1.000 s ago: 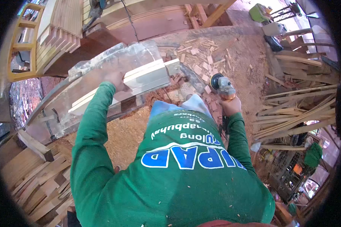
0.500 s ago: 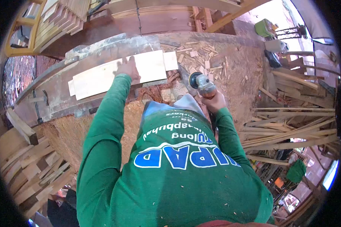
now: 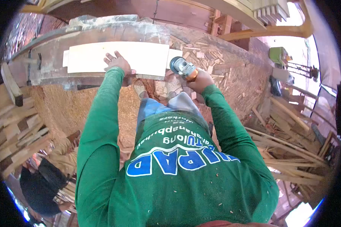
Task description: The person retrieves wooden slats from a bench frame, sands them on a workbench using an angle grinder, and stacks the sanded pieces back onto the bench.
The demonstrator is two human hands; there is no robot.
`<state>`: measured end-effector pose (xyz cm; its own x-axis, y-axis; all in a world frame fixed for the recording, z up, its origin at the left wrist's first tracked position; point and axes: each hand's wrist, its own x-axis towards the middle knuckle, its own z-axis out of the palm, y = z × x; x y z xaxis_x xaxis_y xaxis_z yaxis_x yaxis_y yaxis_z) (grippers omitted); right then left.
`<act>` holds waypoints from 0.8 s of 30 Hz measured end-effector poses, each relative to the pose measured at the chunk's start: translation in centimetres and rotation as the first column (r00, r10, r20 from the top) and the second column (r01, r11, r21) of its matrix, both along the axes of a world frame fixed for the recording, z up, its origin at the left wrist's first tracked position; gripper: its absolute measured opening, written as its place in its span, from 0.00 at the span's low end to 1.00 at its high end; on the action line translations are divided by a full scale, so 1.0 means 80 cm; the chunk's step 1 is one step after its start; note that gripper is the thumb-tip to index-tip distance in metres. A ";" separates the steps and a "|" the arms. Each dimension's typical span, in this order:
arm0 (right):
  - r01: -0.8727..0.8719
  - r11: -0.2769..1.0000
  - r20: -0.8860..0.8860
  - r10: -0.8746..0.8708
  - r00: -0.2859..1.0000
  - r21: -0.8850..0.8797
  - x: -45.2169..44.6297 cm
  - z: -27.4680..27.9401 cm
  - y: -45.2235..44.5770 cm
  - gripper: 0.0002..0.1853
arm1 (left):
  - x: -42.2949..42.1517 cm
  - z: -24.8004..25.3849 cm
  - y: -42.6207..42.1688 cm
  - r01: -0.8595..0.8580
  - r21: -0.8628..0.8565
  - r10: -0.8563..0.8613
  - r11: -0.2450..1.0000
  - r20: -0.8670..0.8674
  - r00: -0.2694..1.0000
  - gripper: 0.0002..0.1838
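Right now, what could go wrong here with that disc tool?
The disc tool in the right hand could slip along the top board toward the bare left hand resting on it. That board might shift on the piece beneath, as only the left hand seems to steady it. Loose wood scraps on the ground could upset someone's footing.

This is a woodworking shop, its floor (image 3: 89, 108) thick with sawdust and strewn with wood offcuts (image 3: 206, 56) (small blocks and slivers, mostly) beside a dusty workbench (image 3: 51, 56). Long thin wood strips (image 3: 291, 164) lie in a loose heap along one side, short lumber pieces (image 3: 21, 132) are piled on the other, and a row of cut boards (image 3: 271, 11) stands near the far edge. An angle grinder with a disc (image 3: 183, 68) adds to the workshop look.
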<state>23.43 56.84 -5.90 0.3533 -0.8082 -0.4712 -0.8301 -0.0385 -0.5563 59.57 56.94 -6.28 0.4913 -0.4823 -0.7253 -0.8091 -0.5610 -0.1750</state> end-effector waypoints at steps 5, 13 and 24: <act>0.044 0.992 -0.141 -0.028 0.990 0.116 -0.002 -0.002 -0.070 0.27 | -0.001 0.001 -0.003 -0.002 0.025 0.001 1.000 0.010 1.000 0.73; -0.249 0.966 -0.201 0.257 0.945 0.065 0.012 0.015 -0.071 0.26 | 0.000 0.007 -0.008 -0.021 0.022 0.021 1.000 0.005 1.000 0.73; -0.439 0.894 -0.223 0.448 0.866 0.091 -0.006 -0.008 -0.083 0.23 | 0.003 -0.004 -0.007 -0.060 0.014 0.060 0.998 -0.005 0.998 0.72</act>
